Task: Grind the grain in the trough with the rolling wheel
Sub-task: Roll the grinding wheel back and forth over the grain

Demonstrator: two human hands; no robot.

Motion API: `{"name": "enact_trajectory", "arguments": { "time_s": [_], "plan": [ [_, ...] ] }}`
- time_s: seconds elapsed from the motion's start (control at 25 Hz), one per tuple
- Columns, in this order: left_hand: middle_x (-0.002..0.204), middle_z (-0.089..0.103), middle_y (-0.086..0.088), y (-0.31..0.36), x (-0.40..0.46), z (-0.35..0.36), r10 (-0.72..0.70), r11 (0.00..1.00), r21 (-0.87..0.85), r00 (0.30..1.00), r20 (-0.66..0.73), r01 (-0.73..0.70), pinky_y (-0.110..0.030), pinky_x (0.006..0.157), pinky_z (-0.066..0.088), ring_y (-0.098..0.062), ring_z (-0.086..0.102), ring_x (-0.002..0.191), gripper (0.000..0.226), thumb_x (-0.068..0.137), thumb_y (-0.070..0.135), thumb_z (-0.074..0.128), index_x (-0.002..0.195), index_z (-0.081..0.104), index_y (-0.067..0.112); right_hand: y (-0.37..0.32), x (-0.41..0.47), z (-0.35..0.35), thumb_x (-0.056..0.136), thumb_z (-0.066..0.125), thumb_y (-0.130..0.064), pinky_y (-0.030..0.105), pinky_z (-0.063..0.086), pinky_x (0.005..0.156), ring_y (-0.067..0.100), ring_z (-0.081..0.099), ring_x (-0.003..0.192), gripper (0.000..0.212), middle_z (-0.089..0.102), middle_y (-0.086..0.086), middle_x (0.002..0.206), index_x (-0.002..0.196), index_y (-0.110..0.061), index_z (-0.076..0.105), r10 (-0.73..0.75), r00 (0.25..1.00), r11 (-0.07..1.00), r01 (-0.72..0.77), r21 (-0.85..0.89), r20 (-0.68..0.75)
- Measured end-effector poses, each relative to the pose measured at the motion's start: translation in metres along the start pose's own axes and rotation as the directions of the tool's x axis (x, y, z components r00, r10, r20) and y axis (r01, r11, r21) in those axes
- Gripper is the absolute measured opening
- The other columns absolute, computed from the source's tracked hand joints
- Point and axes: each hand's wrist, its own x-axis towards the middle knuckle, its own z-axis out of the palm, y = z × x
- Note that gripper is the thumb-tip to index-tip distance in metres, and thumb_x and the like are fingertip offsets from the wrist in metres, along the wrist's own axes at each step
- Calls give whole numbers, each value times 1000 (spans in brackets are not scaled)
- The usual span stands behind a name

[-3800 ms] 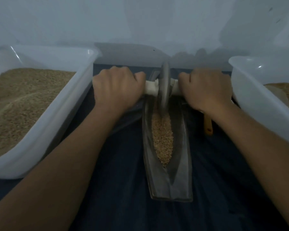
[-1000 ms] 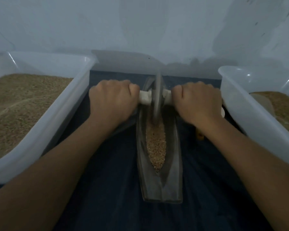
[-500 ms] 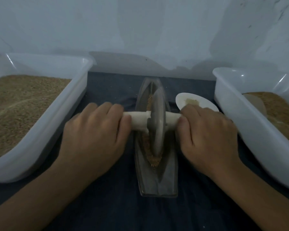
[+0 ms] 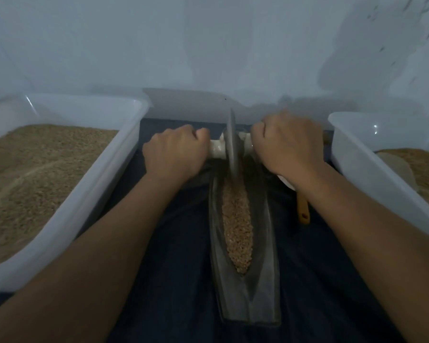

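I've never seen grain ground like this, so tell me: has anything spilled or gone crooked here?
Nothing stands out. The grain lies inside the trough, none visible on the dark cloth. The left hand and right hand grip the handle either side of the wheel, which stands upright at the trough's far end.

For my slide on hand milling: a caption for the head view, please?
Both hands, left hand and right hand, grip the grey rolling wheel's pale axle, wheel at the far end of the grain-filled dark trough.

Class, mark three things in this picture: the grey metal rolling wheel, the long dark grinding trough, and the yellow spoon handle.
Grey metal rolling wheel (image 4: 233, 147): head view, on the disc's face.
Long dark grinding trough (image 4: 263, 280): head view, on its bare near wall.
Yellow spoon handle (image 4: 303, 211): head view, on the handle's near end.
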Motion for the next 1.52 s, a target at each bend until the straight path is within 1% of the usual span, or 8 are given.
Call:
{"name": "enact_trajectory", "arguments": {
  "time_s": [0.12, 0.2, 0.32, 0.48, 0.72, 0.84, 1.2, 1.52],
  "plan": [
    [74, 38, 2, -3, -31, -11, 199, 975, 111, 978, -53, -193, -32, 55, 30, -22, 39, 61, 28, 102, 31, 21, 91, 43, 18, 0, -22, -6, 100, 18, -38, 33, 21, 54, 28, 52, 62, 53, 57, 10, 73, 64, -16, 51, 38, 999, 999, -38, -12, 20],
    [78, 47, 3, -10, -61, -26, 255, 956, 153, 967, -18, -250, -30, 55, 27, -20, 43, 64, 46, 100, 42, 8, 96, 49, 22, -1, -58, -21, 104, 21, -37, 34, 34, 57, 31, 68, 106, 53, 72, 13, 104, 80, -18, 64, 46, 994, 996, -54, 73, 96],
    [103, 74, -4, -23, -111, -45, 301, 951, 99, 951, -67, -294, -34, 63, 50, -23, 68, 79, 60, 107, 51, 21, 123, 67, 16, -3, -114, -54, 105, 26, -37, 43, 51, 94, 26, 53, 139, 53, 68, 10, 134, 126, -16, 69, -9, 999, 986, 2, 169, 38],
    [133, 72, -12, -44, -147, -46, 340, 938, 127, 930, -143, -323, -44, 90, 58, -28, 73, 112, 60, 110, 49, 34, 144, 61, 7, -9, -133, -68, 108, 26, -38, 48, 42, 116, 28, 54, 139, 57, 65, 9, 139, 136, -9, 66, -120, 990, 983, 130, 129, -79],
    [94, 60, -5, 5, -42, -40, 262, 927, 255, 962, 81, -274, -43, 68, 49, -31, 56, 80, 35, 106, 39, 26, 117, 52, 19, 0, -51, -23, 106, 12, -31, 49, 26, 124, 32, 52, 139, 64, 75, 10, 118, 92, -16, 73, 13, 966, 997, -31, 68, 257],
    [101, 66, -11, 11, 0, -29, 149, 960, 227, 985, 90, -166, -44, 70, 41, -36, 60, 89, 31, 107, 34, 27, 114, 53, 18, 4, -19, -3, 105, 10, -23, 56, 24, 123, 37, 46, 144, 51, 75, 10, 102, 66, -24, 44, 42, 950, 996, -66, 67, 309],
    [157, 53, -8, -32, -128, -52, 310, 950, 24, 951, 2, -310, -53, 113, 48, -28, 53, 143, 72, 110, 57, 14, 161, 39, 12, -4, -126, -62, 109, 15, -46, 49, 40, 117, 28, 55, 137, 67, 64, 9, 142, 142, -9, 61, -66, 998, 990, 64, 124, 9],
    [132, 67, -12, 0, -54, -42, 259, 947, 176, 962, 84, -270, -59, 99, 50, -39, 65, 116, 52, 107, 42, 19, 139, 53, 17, -7, -52, -28, 106, 13, -30, 50, 35, 118, 33, 50, 140, 62, 71, 10, 127, 112, -10, 72, 73, 961, 986, -110, 123, 268]
  ]
}}
